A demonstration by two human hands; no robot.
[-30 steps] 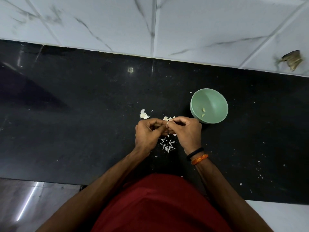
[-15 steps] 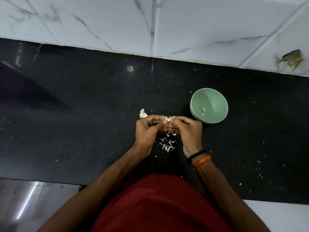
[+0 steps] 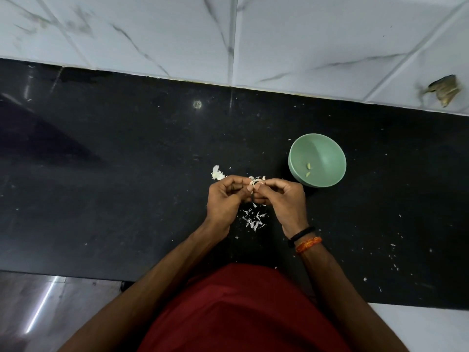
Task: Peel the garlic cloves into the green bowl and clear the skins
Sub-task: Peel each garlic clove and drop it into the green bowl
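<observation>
We pinch one clove (image 3: 255,181) between both hands, left (image 3: 224,200) and right (image 3: 284,199), fingers curled, above skins (image 3: 253,219) mid-tabletop (image 3: 127,174); the bowl (image 3: 327,151) stands just right.

1. The black counter (image 3: 106,174) left of the hands lies open and bare right back to the tiled wall (image 3: 317,39).
2. On the right, the green bowl (image 3: 327,146) stands just beside the right hand (image 3: 284,199), narrowing that side.
3. Loose skins (image 3: 253,219) litter the counter between the wrists, and a white clump (image 3: 217,173) sits just beyond the left hand (image 3: 225,199).
4. Beyond the bowl the counter runs open, flecked with scraps.
</observation>
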